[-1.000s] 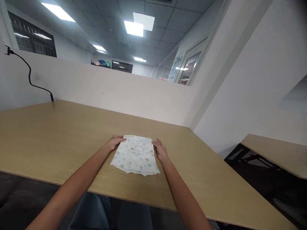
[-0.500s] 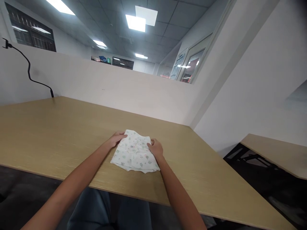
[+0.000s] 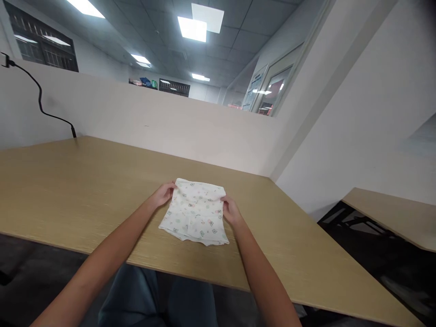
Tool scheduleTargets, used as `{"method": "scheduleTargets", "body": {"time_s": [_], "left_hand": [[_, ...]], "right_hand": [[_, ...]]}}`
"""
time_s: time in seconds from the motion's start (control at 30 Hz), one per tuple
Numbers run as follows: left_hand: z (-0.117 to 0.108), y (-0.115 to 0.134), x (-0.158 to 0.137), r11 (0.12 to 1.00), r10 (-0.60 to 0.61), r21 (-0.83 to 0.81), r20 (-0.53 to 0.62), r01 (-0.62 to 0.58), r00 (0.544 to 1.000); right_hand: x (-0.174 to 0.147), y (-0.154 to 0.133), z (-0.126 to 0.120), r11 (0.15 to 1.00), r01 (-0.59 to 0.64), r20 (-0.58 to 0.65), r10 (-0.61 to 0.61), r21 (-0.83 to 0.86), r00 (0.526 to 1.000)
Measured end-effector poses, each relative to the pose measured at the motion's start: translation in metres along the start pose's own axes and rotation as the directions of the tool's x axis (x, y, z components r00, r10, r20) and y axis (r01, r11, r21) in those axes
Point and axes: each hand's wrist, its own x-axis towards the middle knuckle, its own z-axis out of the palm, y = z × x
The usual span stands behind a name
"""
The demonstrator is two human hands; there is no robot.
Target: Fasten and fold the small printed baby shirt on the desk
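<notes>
A small white cloth garment point(image 3: 195, 211), printed with little animal-like figures and coloured specks, lies spread on the table in front of me. Its exact kind I cannot make out. The narrower upper edge is stretched between my hands, and the wavy lower hem flares toward me. My left hand point(image 3: 164, 194) pinches the upper left corner between thumb and fingers. On the other side, my right hand point(image 3: 231, 210) is closed on the upper right edge, slightly below the corner. Some fingertips are hidden behind the cloth.
The wide wooden table point(image 3: 85, 190) ends at a low white partition point(image 3: 170, 129). A black flexible-arm holder point(image 3: 41, 97) rises at the far left. To the right are a white wall and a second table point(image 3: 391, 213). My legs are beneath the front edge.
My hands have moved apart, the right one going outward to the right. The garment's upper edge has widened and straightened, where before it was narrower and sagging.
</notes>
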Motion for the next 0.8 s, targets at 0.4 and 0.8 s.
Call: {"method": "scheduleTargets", "body": {"time_s": [0.4,0.8], "left_hand": [[-0.002,0.030,-0.019,0.988,-0.013,0.148,0.311,-0.035,0.950],[0.007,0.010,-0.020,0.384,-0.231,0.890,0.351,-0.246,0.908]], "right_hand": [[-0.027,-0.039,-0.001,0.972,0.085,0.287,-0.018,-0.221,0.958],[-0.036,-0.048,0.001,0.414,0.173,0.352,0.409,-0.894,0.842]]}}
